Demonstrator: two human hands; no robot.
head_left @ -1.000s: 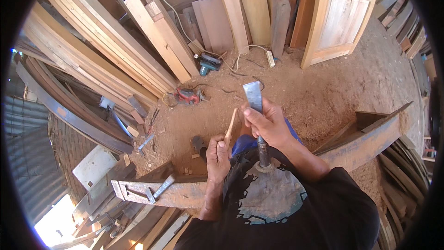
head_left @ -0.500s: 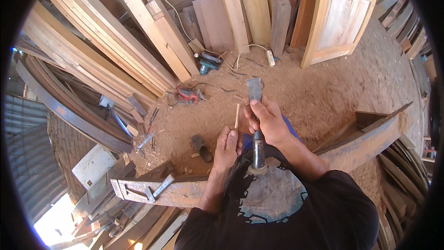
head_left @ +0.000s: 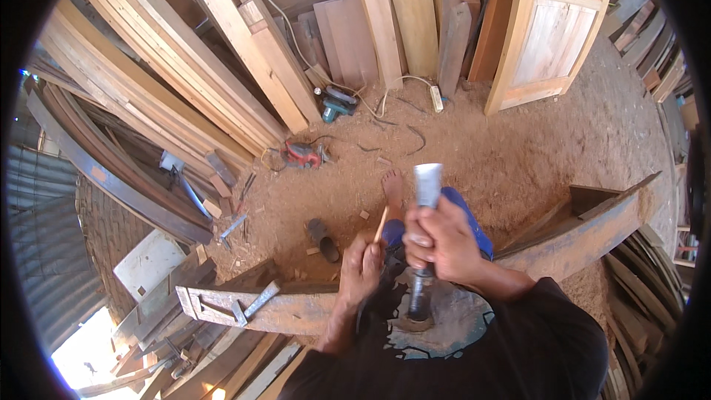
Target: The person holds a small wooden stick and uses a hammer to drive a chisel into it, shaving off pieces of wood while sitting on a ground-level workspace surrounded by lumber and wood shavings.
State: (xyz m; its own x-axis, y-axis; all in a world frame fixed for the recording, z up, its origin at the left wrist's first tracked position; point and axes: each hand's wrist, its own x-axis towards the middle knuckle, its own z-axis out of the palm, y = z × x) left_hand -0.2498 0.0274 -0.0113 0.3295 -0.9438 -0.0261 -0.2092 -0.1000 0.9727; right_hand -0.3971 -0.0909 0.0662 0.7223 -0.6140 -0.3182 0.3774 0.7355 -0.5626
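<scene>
Closer to my body than half a second ago, both hands have come down, the chisel sinking with them, and my bare foot shows more plainly to the left of its blade. My right hand, a little blurred, has its fingers curled tight around the chisel's middle; the broad metal blade points away from me and the dark handle reaches back in front of my black shirt. My left hand pinches a slim wooden stick, its pale tip standing up just beside the chisel.

Beyond my hands spreads a brown ground strewn with sawdust and chips. A dark sandal lies on it near my left hand, and farther off sit a red power tool, a teal circular saw and a white power strip on its cord. Boards lean upright along the far side, with a panelled wooden door at their right and long planks stacked at the left, where corrugated sheeting closes the side. A worn beam runs to either side of me, a hammer resting on its left end.
</scene>
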